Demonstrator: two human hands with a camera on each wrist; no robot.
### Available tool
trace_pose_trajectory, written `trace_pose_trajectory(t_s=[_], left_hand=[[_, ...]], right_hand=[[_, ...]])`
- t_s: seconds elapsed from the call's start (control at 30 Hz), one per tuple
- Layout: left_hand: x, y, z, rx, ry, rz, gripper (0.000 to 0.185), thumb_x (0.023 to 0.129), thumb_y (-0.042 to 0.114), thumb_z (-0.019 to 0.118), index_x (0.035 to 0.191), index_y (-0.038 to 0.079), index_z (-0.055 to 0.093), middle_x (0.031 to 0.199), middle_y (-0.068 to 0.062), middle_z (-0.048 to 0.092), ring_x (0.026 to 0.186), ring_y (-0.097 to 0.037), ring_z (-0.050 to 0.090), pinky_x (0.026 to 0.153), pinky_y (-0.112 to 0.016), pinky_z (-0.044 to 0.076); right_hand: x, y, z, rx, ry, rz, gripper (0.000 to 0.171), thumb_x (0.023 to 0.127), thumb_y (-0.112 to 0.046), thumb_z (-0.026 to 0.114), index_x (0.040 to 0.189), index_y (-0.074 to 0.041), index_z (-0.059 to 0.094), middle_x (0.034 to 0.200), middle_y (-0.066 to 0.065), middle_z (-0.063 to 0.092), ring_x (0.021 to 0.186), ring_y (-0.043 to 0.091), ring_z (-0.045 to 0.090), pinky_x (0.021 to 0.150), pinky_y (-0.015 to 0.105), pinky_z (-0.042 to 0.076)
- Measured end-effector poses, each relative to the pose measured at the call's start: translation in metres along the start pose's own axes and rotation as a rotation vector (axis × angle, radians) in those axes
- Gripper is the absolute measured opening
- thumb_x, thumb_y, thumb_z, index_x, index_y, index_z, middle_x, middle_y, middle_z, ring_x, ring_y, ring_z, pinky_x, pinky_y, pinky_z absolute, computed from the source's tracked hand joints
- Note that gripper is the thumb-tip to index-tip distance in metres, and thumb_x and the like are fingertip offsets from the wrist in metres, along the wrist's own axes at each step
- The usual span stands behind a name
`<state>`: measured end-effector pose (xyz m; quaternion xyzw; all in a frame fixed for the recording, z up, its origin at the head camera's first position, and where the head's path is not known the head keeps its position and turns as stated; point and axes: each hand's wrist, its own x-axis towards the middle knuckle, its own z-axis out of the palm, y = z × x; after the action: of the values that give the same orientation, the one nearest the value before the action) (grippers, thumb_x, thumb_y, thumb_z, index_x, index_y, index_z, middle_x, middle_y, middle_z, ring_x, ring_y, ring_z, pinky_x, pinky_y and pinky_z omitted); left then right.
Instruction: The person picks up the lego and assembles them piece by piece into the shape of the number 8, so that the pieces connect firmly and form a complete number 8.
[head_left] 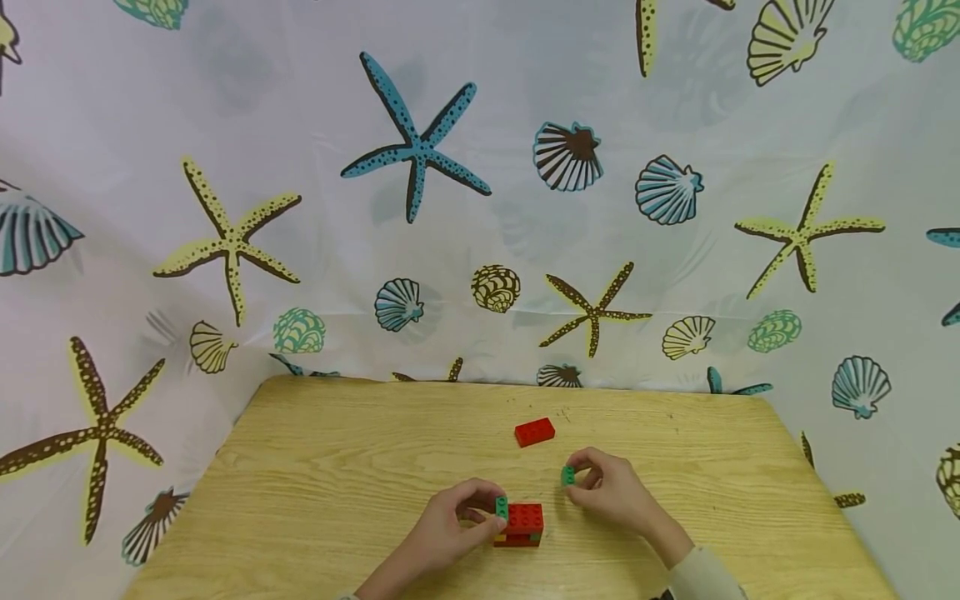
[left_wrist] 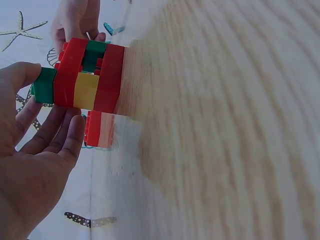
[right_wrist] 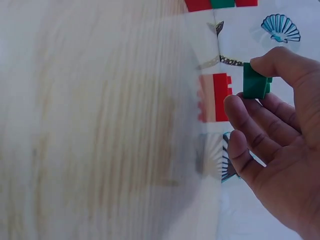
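A staged tabletop recording corner, screened off with a printed curtain.

A pale plastic curtain (head_left: 480, 208) printed with starfish and seashells hangs behind and wraps round both sides of a small light wood-grain surface (head_left: 315, 475), hiding whatever room lies beyond. Toy building bricks, such as a loose red brick (head_left: 535, 432), lie on the surface, which suggests a makeshift play or data-collection setup rather than a lived-in room.

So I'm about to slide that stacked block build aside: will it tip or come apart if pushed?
Probably neither. The stacked block build looks squat and sits flat on the wooden table, so it should slide rather than tip. Its bricks seem pressed together and rigid; the green brick under the left hand may pop off first.
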<state>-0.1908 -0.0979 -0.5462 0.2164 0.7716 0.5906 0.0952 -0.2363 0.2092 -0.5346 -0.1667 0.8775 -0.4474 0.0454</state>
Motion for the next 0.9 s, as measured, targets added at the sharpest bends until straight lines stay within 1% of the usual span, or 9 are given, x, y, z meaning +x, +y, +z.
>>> trace_pose_trajectory(t_s=[0.2,0.33,0.5,0.7,0.9], left_hand=[[0.001,-0.003,0.000,0.038,0.005,0.000,0.033,0.101,0.028,0.073,0.128,0.009,0.068,0.118,-0.006,0.073,0.106,-0.012,0.070,0.090,-0.024,0.058],[0.002,-0.002,0.001,0.053,0.003,-0.003,0.036,0.102,0.029,0.072,0.129,0.007,0.068,0.119,-0.004,0.073,0.106,-0.011,0.069,0.090,-0.023,0.058],[0.001,-0.001,0.001,0.027,0.002,-0.002,0.035,0.101,0.027,0.073,0.129,0.005,0.068,0.118,-0.007,0.073,0.106,-0.015,0.071,0.089,-0.024,0.058],[0.000,0.002,0.001,-0.003,0.000,-0.012,0.034,0.101,0.025,0.074,0.128,0.006,0.068,0.118,-0.009,0.073,0.108,-0.021,0.071,0.089,-0.024,0.057],[0.001,0.003,0.001,-0.006,0.004,-0.018,0.033,0.101,0.024,0.074,0.128,0.007,0.068,0.120,-0.008,0.073,0.108,-0.020,0.070,0.089,-0.023,0.057]], right_hand=[[-0.004,-0.016,0.002,0.020,-0.043,-0.054,0.032,0.093,-0.023,0.081,0.119,-0.011,0.069,0.114,0.007,0.074,0.082,0.009,0.066,0.067,0.025,0.054],[-0.006,-0.024,0.003,0.019,-0.062,-0.080,0.031,0.093,-0.024,0.081,0.119,-0.013,0.069,0.112,0.005,0.074,0.082,0.008,0.066,0.068,0.025,0.053],[-0.010,-0.031,0.006,0.017,-0.069,-0.116,0.030,0.093,-0.025,0.081,0.118,-0.014,0.070,0.107,0.002,0.075,0.082,0.007,0.066,0.068,0.024,0.052],[-0.012,-0.037,0.008,0.011,-0.084,-0.135,0.029,0.094,-0.026,0.081,0.118,-0.015,0.070,0.104,0.000,0.075,0.081,0.005,0.066,0.068,0.023,0.052],[-0.014,-0.042,0.011,0.019,-0.103,-0.148,0.028,0.094,-0.025,0.081,0.118,-0.016,0.070,0.099,-0.002,0.075,0.079,0.005,0.066,0.066,0.024,0.052]])
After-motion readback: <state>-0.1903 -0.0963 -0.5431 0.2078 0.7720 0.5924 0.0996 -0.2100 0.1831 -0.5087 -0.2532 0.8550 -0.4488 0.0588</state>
